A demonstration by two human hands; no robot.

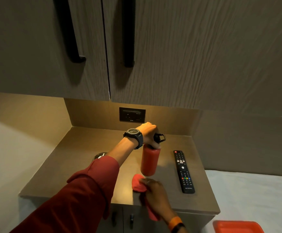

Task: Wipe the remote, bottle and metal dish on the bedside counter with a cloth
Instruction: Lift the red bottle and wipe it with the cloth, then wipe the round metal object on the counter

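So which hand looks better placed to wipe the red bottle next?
The right hand, probably: it already holds the cloth on the counter just below the bottle. The left hand is busy gripping the bottle's top.

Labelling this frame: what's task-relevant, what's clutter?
Job:
bottle, in left hand
cloth, in right hand
remote
metal dish, mostly hidden by sleeve

Lying about:
orange tray
wall socket

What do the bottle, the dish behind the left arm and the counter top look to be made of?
Bottle: matte red body, material unclear; black cap.
Dish: polished metal, judging by its bright reflective rim; mostly hidden.
Counter top: probably smooth brown laminate with a soft sheen.
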